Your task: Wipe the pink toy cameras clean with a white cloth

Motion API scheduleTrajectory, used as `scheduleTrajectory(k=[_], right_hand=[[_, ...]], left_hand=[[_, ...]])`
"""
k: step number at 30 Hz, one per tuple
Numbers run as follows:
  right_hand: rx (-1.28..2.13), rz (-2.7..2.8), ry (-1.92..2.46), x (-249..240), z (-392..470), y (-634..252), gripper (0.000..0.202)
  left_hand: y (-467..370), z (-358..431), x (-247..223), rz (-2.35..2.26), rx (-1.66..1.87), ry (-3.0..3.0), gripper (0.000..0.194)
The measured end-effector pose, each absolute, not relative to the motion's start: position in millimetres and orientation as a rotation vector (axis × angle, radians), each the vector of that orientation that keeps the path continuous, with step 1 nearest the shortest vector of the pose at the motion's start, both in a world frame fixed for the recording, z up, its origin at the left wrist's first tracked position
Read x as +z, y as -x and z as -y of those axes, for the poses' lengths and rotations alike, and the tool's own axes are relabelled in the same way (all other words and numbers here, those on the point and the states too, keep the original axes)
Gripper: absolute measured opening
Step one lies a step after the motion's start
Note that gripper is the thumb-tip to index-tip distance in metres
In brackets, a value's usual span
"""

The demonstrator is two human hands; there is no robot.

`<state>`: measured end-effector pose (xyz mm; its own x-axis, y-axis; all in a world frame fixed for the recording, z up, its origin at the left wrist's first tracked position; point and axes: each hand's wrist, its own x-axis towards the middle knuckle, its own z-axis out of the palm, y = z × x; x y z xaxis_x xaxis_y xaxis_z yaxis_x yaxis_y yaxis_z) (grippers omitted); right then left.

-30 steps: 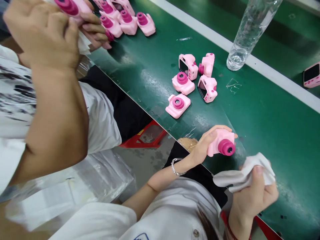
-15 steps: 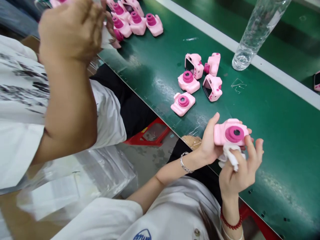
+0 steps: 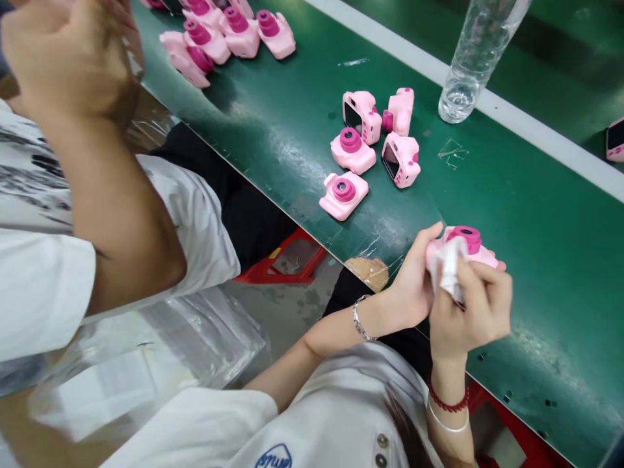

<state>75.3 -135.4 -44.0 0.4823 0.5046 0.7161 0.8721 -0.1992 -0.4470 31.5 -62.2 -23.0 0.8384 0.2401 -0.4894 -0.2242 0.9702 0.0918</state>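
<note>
In my left hand (image 3: pixel 412 289) rests a pink toy camera (image 3: pixel 480 252) with a magenta lens, tilted so the lens points up and away. My right hand (image 3: pixel 472 312) pinches a crumpled white cloth or tissue (image 3: pixel 451 263) and presses it against the camera's near side. The cloth hides part of the camera body and some left fingers. Beyond my hands, a pink camera (image 3: pixel 344 195) lies lens up on the green table (image 3: pixel 536 260), with several more pink cameras (image 3: pixel 402 159) grouped behind it, some showing dark screens.
A clear plastic bottle (image 3: pixel 458 104) stands by the white strip (image 3: pixel 414 58). At left, a co-worker's hands (image 3: pixel 73 65) are raised near another cluster of pink cameras (image 3: pixel 238 36). A plastic-wrapped bundle (image 3: pixel 195 344) and a red stool (image 3: pixel 287 260) are below the table edge.
The camera in my left hand has tipped, its lens now facing upward. My right hand has moved the cloth up and left across it. The co-worker's hands moved left, away from the far cameras.
</note>
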Motion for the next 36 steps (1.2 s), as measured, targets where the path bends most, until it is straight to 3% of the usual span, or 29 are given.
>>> scheduleTrajectory(k=[2, 3, 5, 8, 12, 15, 18, 21, 24, 30, 33, 36], right_hand=[[-0.637, 0.940, 1.887, -42.6, 131.8, -84.1, 0.005], [-0.617, 0.835, 1.919, -41.0, 131.8, -89.8, 0.013], [-0.417, 0.632, 1.962, -37.4, 136.5, -99.9, 0.026], [-0.103, 0.358, 1.864, -34.4, 152.5, -102.5, 0.028], [-0.019, 0.651, 1.665, -35.4, 163.9, -85.3, 0.024], [-0.063, 0.849, 1.647, -32.8, 152.3, -79.4, 0.029], [0.043, 0.626, 1.808, -27.4, 136.7, -88.2, 0.030], [0.310, 0.290, 1.673, -22.3, 131.0, -102.3, 0.034], [0.471, 0.148, 1.404, -16.7, 134.9, -115.2, 0.039], [0.806, 0.108, 1.296, -4.9, 154.0, -136.3, 0.059], [0.763, 0.142, 1.456, -6.7, 161.6, -135.0, 0.053], [0.602, 0.352, 1.746, -15.0, 160.1, -123.1, 0.042]], left_hand=[[-27.3, 63.7, -21.6, -0.539, 0.320, -0.027, 0.048], [-24.6, 63.5, -21.1, -0.539, 0.340, -0.024, 0.046], [-19.1, 61.8, -21.2, -0.489, 0.328, -0.013, 0.045], [-13.7, 57.8, -25.4, -0.364, 0.305, -0.011, 0.046], [-12.7, 57.1, -40.3, -0.272, 0.261, -0.071, 0.042], [-12.2, 61.0, -54.9, -0.333, 0.197, -0.048, 0.029], [-10.9, 64.2, -63.9, -0.440, 0.190, 0.041, 0.019], [-11.3, 65.0, -64.6, -0.438, 0.156, 0.078, 0.020], [-12.3, 64.3, -62.4, -0.394, 0.154, -0.022, 0.029], [-2.8, 57.3, -62.9, -0.227, 0.349, -0.915, 0.082], [3.8, 54.8, -67.1, -0.138, 0.467, -1.536, 0.107], [5.9, 58.2, -74.5, -0.120, 0.432, -1.780, 0.112]])
